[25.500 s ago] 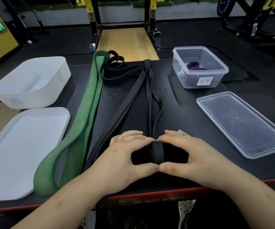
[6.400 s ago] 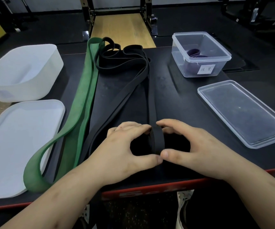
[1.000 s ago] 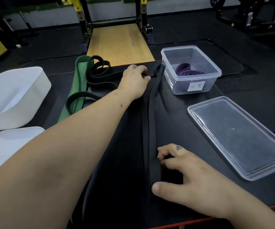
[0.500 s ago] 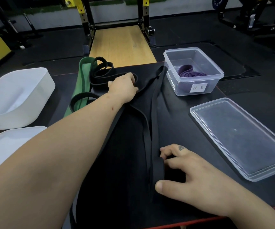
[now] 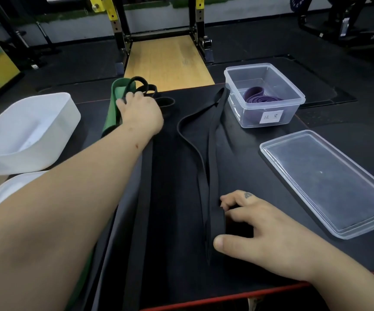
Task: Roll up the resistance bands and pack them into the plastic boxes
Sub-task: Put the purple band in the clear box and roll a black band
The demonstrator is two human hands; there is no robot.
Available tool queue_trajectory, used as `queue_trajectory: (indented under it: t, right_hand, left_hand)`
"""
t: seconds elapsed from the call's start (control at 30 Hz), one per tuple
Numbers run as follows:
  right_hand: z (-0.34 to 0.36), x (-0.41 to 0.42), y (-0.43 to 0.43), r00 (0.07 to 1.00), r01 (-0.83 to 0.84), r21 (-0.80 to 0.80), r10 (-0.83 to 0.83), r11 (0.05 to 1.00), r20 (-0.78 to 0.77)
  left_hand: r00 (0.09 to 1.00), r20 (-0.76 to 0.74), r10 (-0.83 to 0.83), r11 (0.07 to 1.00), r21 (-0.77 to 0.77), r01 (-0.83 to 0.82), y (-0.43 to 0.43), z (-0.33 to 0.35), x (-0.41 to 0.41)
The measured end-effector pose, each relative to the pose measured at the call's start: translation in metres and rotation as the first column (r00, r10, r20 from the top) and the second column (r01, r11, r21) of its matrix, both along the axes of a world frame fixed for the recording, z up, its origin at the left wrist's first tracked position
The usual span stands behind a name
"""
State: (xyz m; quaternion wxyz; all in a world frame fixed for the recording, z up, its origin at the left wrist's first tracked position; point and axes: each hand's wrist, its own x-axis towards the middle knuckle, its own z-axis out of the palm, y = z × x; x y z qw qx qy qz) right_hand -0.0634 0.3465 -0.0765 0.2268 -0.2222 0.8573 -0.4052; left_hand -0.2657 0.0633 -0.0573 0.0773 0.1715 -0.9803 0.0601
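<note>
My right hand (image 5: 264, 223) holds a partly rolled black band (image 5: 213, 176) near the table's front edge, with thumb and fingers curled round the roll. The band's loose length runs away across the table toward the clear box (image 5: 294, 108), which holds a rolled purple band (image 5: 260, 98). My left hand (image 5: 140, 111) reaches to the far side. Its fingers curl over the looped ends of other black bands (image 5: 146, 86), beside the green band (image 5: 114, 102). My left forearm hides most of the green band.
A clear lid (image 5: 329, 180) lies at the right. A white box (image 5: 24, 131) and its white lid (image 5: 2, 194) sit at the left. The black table (image 5: 260, 153) has a red front edge. A wooden platform and a rack stand beyond.
My left hand has let go of the band's far end and moved left to the loops beside the green band. The released length now lies bowed. My right hand has stayed on the roll.
</note>
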Motion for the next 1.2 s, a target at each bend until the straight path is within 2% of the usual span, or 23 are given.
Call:
queue_trajectory:
  t: [0.07,0.13,0.23,0.33,0.5,0.67,0.83,0.97,1.2]
  right_hand:
    - [-0.001,0.000,0.000,1.000,0.011,0.009,-0.011,1.000,-0.011]
    - [-0.004,-0.001,0.001,0.999,0.010,0.020,-0.009,1.000,-0.037]
    - [-0.006,-0.003,0.001,0.999,0.006,0.032,-0.005,0.999,-0.050]
    - [-0.006,-0.004,0.001,0.999,-0.003,0.042,0.006,0.999,-0.052]
    - [-0.007,-0.004,0.002,0.998,-0.016,0.066,0.020,0.998,-0.061]
    - [-0.007,0.000,0.002,0.995,-0.022,0.090,0.031,0.996,-0.098]
    - [-0.008,0.006,0.004,0.988,-0.062,0.079,0.073,0.995,-0.136]
    - [-0.004,0.010,0.004,0.995,-0.015,0.067,0.021,0.998,-0.094]
    - [-0.001,0.011,0.005,0.988,-0.113,0.023,0.115,0.993,-0.104]
  left_hand:
    - [0.986,-0.080,-0.147,0.988,-0.051,0.143,0.010,-0.003,0.007]
    - [0.935,-0.169,-0.313,0.950,-0.065,0.306,0.018,-0.009,0.018]
    - [0.848,-0.152,-0.508,0.861,-0.071,0.504,0.031,-0.017,0.041]
    - [0.796,-0.129,-0.591,0.800,0.036,0.599,0.037,-0.020,0.072]
    - [0.835,-0.130,-0.535,0.773,0.324,0.546,0.049,-0.009,0.154]
    - [0.841,-0.128,-0.525,0.712,0.476,0.517,0.064,-0.010,0.220]
    - [0.813,-0.115,-0.571,0.685,0.478,0.550,0.062,-0.035,0.240]
    - [0.805,-0.089,-0.586,0.672,0.502,0.545,0.058,-0.038,0.244]
    - [0.804,-0.109,-0.585,0.636,0.553,0.538,0.054,-0.039,0.243]
